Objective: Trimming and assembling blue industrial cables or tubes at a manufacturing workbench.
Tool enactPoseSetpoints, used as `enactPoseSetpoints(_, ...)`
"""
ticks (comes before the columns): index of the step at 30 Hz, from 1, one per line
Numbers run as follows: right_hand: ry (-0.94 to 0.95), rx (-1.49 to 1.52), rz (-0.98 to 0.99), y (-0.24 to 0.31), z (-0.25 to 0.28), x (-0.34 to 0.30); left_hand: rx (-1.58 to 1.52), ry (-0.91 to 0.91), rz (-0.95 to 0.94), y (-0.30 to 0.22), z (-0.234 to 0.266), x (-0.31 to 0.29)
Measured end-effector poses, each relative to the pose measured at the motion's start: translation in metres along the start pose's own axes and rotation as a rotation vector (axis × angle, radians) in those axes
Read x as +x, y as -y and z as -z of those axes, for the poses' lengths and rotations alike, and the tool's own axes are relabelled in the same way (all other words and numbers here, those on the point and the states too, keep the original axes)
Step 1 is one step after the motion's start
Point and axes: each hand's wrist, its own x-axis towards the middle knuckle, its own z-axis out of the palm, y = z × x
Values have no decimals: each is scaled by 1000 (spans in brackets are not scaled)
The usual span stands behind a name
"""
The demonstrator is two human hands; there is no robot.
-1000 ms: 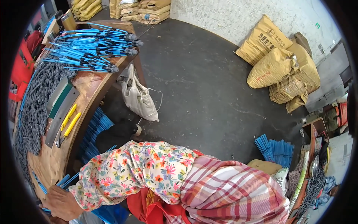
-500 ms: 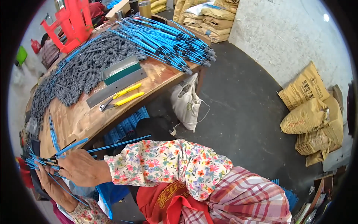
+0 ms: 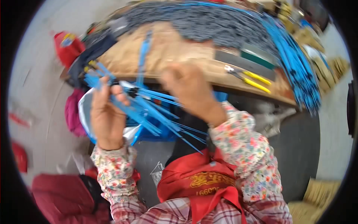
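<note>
My left hand (image 3: 108, 117) is closed around a loose bundle of thin blue sticks (image 3: 153, 115). Black pieces show near the fingers, and several yellowish tips stick out past the hand on the far left. The sticks fan out to the right, above my lap. My right hand (image 3: 190, 91) hovers by the table's near edge, apart from the bundle. Motion smears its bent fingers, so I cannot tell whether they hold anything. Beyond the bundle, another few blue sticks (image 3: 143, 56) lie on the wooden table (image 3: 164, 41).
Grey ribbed pieces (image 3: 220, 24) are heaped along the far side of the table. Yellow-handled pliers (image 3: 253, 80) lie beside a green tray (image 3: 257, 56). A large pile of blue sticks (image 3: 298, 67) hangs over the right end. Below my left hand is a blue-and-white bag (image 3: 85, 112).
The view has swung left, bringing both forearms in from below. My right hand has come away from the blue sticks, while my left hand keeps hold of them.
</note>
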Motion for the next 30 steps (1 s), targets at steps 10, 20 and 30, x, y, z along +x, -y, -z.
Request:
enactPoseSetpoints(10, 392, 211, -629, -45, -90, 48, 97, -301, -41, -28, 28, -39)
enactPoseSetpoints(20, 328, 706, -900, -62, -164, 36, 126, -465, -7, -23, 76, -35)
enactPoseSetpoints(30, 450, 668, -1053, -48, -194, 39, 119, -533, 19, -20, 90, -50)
